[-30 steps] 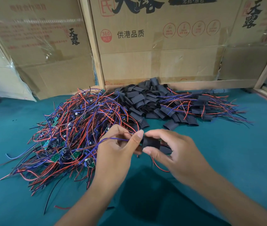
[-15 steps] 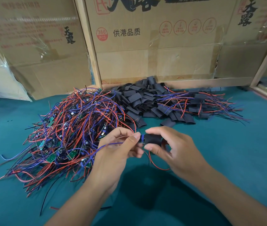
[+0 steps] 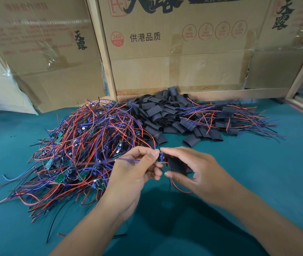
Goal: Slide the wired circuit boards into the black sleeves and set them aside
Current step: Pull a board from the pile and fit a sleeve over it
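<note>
Both hands have drifted toward the bench's near edge. Left hand [image 3: 137,169] pinches the circuit board [image 3: 161,158] and its blue wire; right hand [image 3: 193,169] grips the black sleeve [image 3: 176,166], board only partly in. Loose wires could snag and pull it out.

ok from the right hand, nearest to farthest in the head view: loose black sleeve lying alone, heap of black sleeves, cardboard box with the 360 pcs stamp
1. Loose black sleeve, just beyond the right hand.
2. Heap of black sleeves, farther back, centre.
3. Cardboard box, standing at the back.
</note>
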### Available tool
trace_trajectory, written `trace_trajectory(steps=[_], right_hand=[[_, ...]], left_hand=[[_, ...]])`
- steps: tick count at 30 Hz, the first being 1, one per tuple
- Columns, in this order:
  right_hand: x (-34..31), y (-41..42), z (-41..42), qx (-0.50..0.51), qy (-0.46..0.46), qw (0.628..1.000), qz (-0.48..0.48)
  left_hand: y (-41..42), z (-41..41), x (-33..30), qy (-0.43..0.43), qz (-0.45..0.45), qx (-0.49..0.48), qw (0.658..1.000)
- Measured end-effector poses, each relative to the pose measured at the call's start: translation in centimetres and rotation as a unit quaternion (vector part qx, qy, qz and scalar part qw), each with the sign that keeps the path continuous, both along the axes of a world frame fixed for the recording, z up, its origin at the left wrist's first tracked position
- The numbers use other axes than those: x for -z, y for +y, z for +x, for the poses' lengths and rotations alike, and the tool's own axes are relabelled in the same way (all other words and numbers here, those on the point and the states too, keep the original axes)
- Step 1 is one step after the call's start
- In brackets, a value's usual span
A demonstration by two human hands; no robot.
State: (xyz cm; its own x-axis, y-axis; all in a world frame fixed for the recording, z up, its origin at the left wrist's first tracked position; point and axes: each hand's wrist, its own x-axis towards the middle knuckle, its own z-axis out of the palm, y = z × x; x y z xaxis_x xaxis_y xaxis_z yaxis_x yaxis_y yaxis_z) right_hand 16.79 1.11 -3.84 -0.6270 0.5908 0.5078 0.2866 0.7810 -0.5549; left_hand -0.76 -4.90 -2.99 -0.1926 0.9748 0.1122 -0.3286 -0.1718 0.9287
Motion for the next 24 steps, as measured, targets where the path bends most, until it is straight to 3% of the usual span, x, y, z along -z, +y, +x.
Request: trace_trajectory(steps=[3,9,15,24], right_hand=[[0.1,0.1,0.3,-0.006,0.022,0.999,-0.039],[-0.1,0.1,-0.2,0.035,0.07,0.997,-0.026],[-0.5,-0.5,-0.6,0.071,-0.008,0.997,-0.03],[-1.1,-0.4,-0.3,0.008,-0.029,0.958,-0.284]], left_hand=[[0.1,0.0,-0.2,-0.014,-0.003,0.004,1.0],[0.1,0.2,0.1,0.007,-0.001,-0.009,1.0],[0.4,-0.1,0.7,0.035,-0.005,-0.047,0.998],[0.5,-0.4,1.1,0.085,0.021,-0.079,0.993]])
